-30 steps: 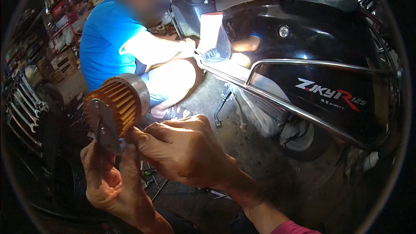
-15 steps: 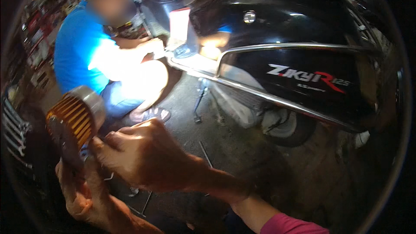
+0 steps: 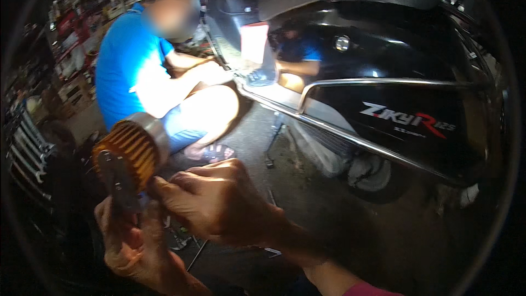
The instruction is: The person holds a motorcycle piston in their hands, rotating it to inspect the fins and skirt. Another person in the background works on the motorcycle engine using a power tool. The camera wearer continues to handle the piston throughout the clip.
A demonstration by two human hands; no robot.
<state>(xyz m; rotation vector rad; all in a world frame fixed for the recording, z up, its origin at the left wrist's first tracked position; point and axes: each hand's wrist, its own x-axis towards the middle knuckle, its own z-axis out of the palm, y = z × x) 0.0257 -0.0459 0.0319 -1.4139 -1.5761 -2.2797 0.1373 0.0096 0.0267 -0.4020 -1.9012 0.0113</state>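
Observation:
A lamp (image 3: 126,151) with an orange ribbed body, silver rim and flat dark bracket is held up at the left, its silver end away from me. My left hand (image 3: 145,255) grips it from below, closed about the bracket. Against its lower edge, beside my left thumb, my right hand (image 3: 224,203) is closed with finger and thumb in a pinch. What lies between those fingertips is hidden, though a small bluish glint shows there. Bright light falls on a crouching person (image 3: 123,77) in a blue shirt beyond the lamp.
A black scooter (image 3: 329,60) fills the right side, with a chrome guard bar (image 3: 378,143) along it. Several wrenches (image 3: 33,148) hang at the far left. A thin metal rod (image 3: 197,255) lies on the floor below my hands. Cluttered shelves stand behind the person.
The whole view has shifted, so scooter, person and hands appear further right and lower. Both hands keep their places on the lamp.

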